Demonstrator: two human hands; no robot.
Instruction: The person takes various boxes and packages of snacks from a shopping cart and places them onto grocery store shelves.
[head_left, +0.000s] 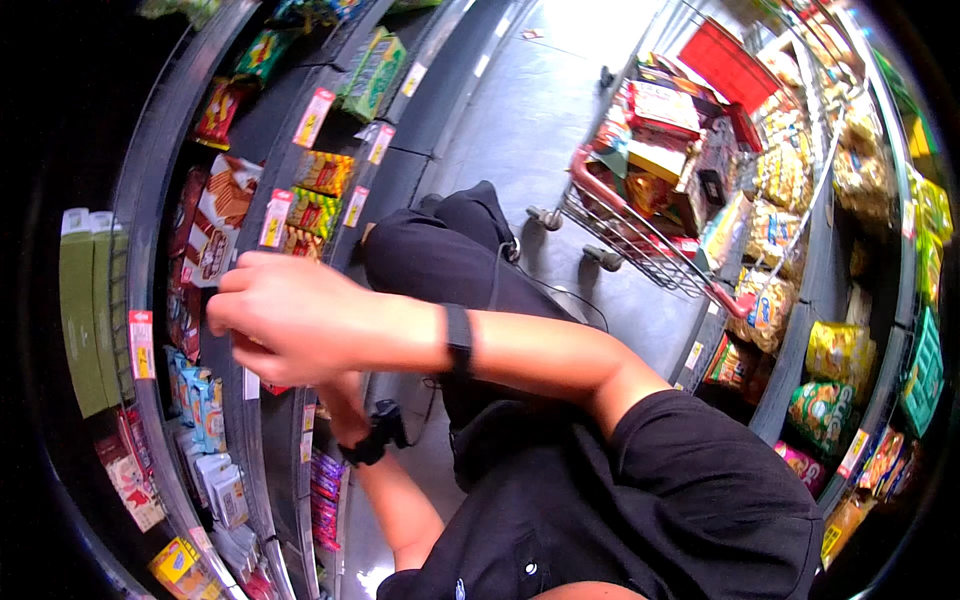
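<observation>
My right hand reaches across my body to the shelf on the left, its fingers curled and blurred. Whether it holds anything is hidden. My left hand is partly covered beneath it; its fingers and anything in them are out of sight. Just beyond my right hand stands a brown and white box with wafer pictures. Yellow snack packets and green-yellow packets sit on the shelf below. Blue-white packets stand near my hands on the nearer side.
A metal shopping cart with a red handle stands on the grey floor, loaded with boxes. Shelf edges with price tags curve along the left. Bagged snacks fill the right shelves. My bent knee is close to the left shelf.
</observation>
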